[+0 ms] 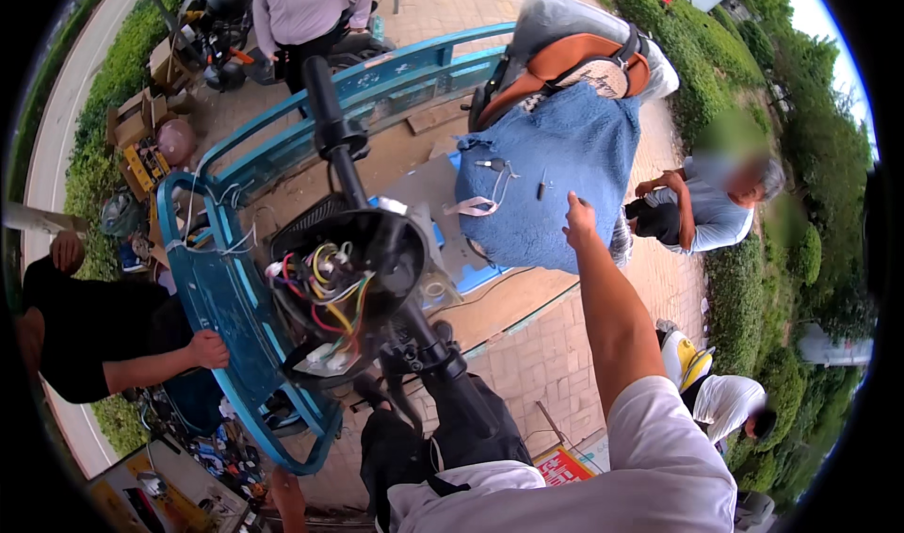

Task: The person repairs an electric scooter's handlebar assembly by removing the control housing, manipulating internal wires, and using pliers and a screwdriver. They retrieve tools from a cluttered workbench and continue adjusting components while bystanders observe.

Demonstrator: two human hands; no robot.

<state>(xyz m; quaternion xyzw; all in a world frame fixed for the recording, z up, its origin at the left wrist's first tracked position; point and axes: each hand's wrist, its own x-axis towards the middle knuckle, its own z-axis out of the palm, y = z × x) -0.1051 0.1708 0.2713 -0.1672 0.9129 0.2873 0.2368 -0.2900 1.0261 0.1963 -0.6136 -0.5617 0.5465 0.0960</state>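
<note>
My right hand [579,220] is over the right part of the draped blue towel [570,142], fingers curled; I cannot tell whether they grip anything. A key [493,165] and a small dark cylinder [541,190] lie on that towel, left of my hand. My left hand is out of view

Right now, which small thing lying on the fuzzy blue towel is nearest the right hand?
The short, dark stick-like piece, lying between the right hand and the dark-and-silver key-like piece.
</note>
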